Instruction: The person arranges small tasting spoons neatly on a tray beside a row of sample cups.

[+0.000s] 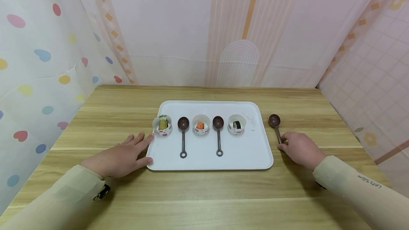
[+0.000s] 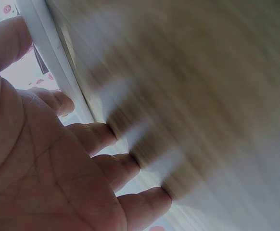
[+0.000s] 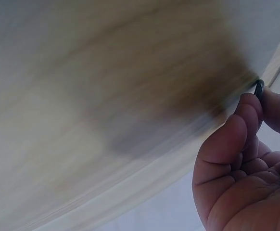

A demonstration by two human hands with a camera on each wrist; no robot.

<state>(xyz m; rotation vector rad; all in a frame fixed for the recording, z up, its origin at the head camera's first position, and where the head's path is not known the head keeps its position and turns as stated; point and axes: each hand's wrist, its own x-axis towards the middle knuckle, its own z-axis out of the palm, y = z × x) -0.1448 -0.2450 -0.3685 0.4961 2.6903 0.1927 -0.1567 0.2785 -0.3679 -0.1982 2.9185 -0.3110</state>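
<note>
My right hand (image 1: 301, 148) pinches the handle end of a brown measuring spoon (image 1: 274, 120), just right of the white tray (image 1: 204, 162). In the right wrist view the spoon's dark ring end (image 3: 259, 89) shows between thumb and fingers. At the tray's left edge my left hand (image 1: 123, 154) lies with fingers spread, thumb and index at the rim, the other fingertips on the table. On the tray, three paper cups hold small sushi pieces: a yellow one (image 1: 163, 125), an orange one (image 1: 200, 126) and a black-and-white roll (image 1: 236, 125). Two more brown spoons lie between them, one left (image 1: 183, 123), one right (image 1: 218, 122).
The wooden table (image 1: 204, 198) extends around the tray on all sides. Behind it hangs a patterned curtain (image 1: 169, 34), with a dotted curtain (image 1: 41, 81) on the left and a checked one (image 1: 380, 74) on the right.
</note>
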